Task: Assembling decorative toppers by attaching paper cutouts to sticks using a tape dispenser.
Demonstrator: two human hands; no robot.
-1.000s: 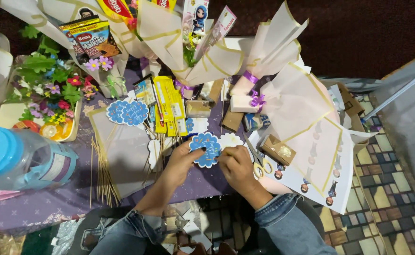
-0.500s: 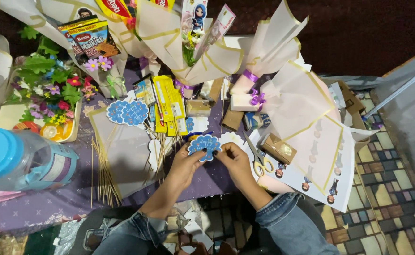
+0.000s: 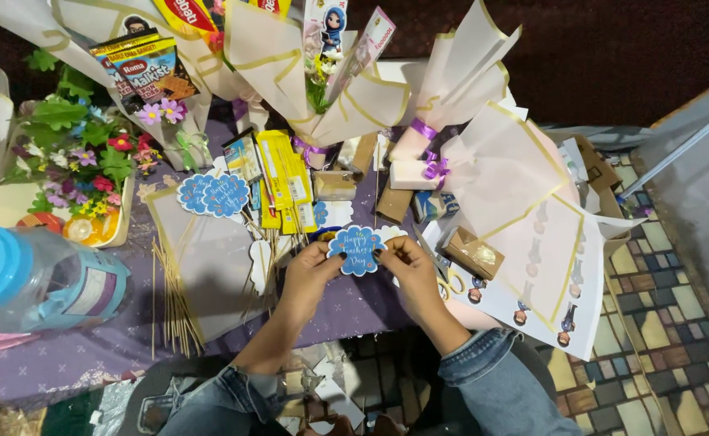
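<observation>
- While both forearms reach up from the bottom edge of the view over the purple cloth (image 3: 80,355), the two hands meet at a blue scalloped paper tag (image 3: 356,250), which serves as the landmark for everything below.
- The left hand (image 3: 310,274) sits just left of and below the tag, wrist bent slightly upward, its fingertips curled in and pinching the tag's left edge.
- The right hand (image 3: 411,270) mirrors it on the tag's right side, thumb and fingertips closed narrowly on the right edge; its forearm wears a rolled denim sleeve (image 3: 491,379).
- The tag is held between the two hands, face up, with a white scalloped cutout (image 3: 391,234) showing just behind its upper right edge; whether it rests on the cloth or is lifted off it cannot be told.
- Left of the tag lies a bundle of thin wooden skewers (image 3: 173,299) on a sheet of pale paper.
- Up and to the left of the tag lie more blue scalloped tags (image 3: 213,194), overlapping each other.
- Just above the tag are yellow packets (image 3: 286,182), lying side by side.
- Right of the tag, scissors (image 3: 449,281) with pale handles rest near a small brown box (image 3: 474,252).
- Further right of the tag spread cream wrapping sheets with gold edging (image 3: 524,186).
- Far left of the tag lies a clear jar with a blue lid (image 3: 23,282) on its side, with artificial flowers (image 3: 80,161) above it.
</observation>
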